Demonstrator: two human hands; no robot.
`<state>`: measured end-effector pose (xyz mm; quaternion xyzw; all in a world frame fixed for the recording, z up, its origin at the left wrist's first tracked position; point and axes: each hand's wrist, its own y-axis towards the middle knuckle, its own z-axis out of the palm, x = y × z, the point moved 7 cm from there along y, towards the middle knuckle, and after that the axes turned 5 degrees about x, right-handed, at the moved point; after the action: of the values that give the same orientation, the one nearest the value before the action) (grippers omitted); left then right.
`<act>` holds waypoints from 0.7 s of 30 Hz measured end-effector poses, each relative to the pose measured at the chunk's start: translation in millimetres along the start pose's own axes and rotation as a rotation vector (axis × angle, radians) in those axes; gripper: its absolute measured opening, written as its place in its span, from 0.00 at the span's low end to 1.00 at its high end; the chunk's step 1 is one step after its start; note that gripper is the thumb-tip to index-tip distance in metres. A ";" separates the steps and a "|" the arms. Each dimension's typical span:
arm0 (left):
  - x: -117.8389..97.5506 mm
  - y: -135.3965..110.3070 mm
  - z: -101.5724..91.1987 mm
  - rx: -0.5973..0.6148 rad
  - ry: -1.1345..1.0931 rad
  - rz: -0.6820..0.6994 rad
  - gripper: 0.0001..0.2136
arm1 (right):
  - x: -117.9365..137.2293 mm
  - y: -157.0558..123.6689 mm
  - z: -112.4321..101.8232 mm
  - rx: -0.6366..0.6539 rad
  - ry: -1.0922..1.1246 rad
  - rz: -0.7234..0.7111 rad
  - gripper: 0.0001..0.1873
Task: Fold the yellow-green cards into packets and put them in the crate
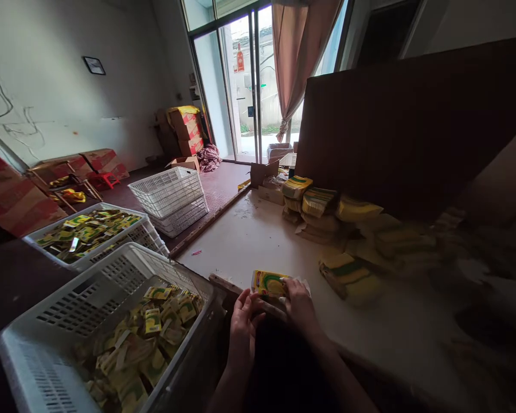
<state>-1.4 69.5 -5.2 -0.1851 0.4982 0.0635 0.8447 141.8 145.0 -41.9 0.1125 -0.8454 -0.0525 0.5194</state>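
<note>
At near table edge — left hand (242,321) and right hand (300,304) both grip yellow packet (268,283). Bare tabletop (258,241) ahead — packet piles (352,229) right, white basket (90,298) close left.

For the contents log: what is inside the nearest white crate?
Loose yellow-green packets heaped in the white crate; its floor beneath them is covered, lower layers unseen.

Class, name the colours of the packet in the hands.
The packet is yellow with a green arc; head view.
</note>
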 end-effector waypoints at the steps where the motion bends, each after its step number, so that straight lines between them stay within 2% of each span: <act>1: 1.9 -0.2 -0.6 0.000 0.021 -0.008 0.49 | 1.1 -0.7 -2.1 -0.023 0.019 0.005 0.23; 6: 7.9 5.4 -4.9 -0.017 0.088 0.025 0.50 | 14.4 -12.4 -14.9 -0.114 0.199 0.027 0.24; 8: 9.5 7.1 -6.4 0.028 0.036 0.096 0.49 | 28.5 -23.6 -12.3 -0.074 0.266 -0.016 0.26; 9: 8.5 7.2 -8.2 0.062 -0.004 0.151 0.47 | 37.8 -30.7 -6.9 -0.017 0.298 -0.055 0.27; 11: 3.9 6.4 -14.7 0.145 -0.073 0.258 0.39 | 58.9 -47.7 12.5 0.186 0.457 -0.143 0.30; 12: 0.9 6.0 -19.0 0.181 -0.088 0.291 0.34 | 68.5 -56.8 22.1 0.280 0.605 -0.163 0.31; 14: -7.8 5.4 -25.3 0.257 -0.078 0.340 0.25 | 85.7 -72.0 36.9 0.432 1.040 -0.156 0.31; 16: -21.8 4.2 -30.6 0.261 -0.088 0.431 0.22 | 98.8 -80.5 44.3 0.508 1.251 -0.146 0.32; 18: -31.6 4.0 -35.0 0.174 -0.133 0.484 0.21 | 102.6 -82.2 48.7 0.520 1.144 -0.105 0.32; 21: -28.2 6.6 -37.5 0.001 -0.141 0.432 0.28 | 94.6 -79.0 52.5 0.490 0.832 0.002 0.31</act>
<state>-48.0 63.6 1.2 -0.0687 0.4659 0.2555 0.8444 64.6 43.8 -0.1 0.2423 -0.5536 0.1980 0.7718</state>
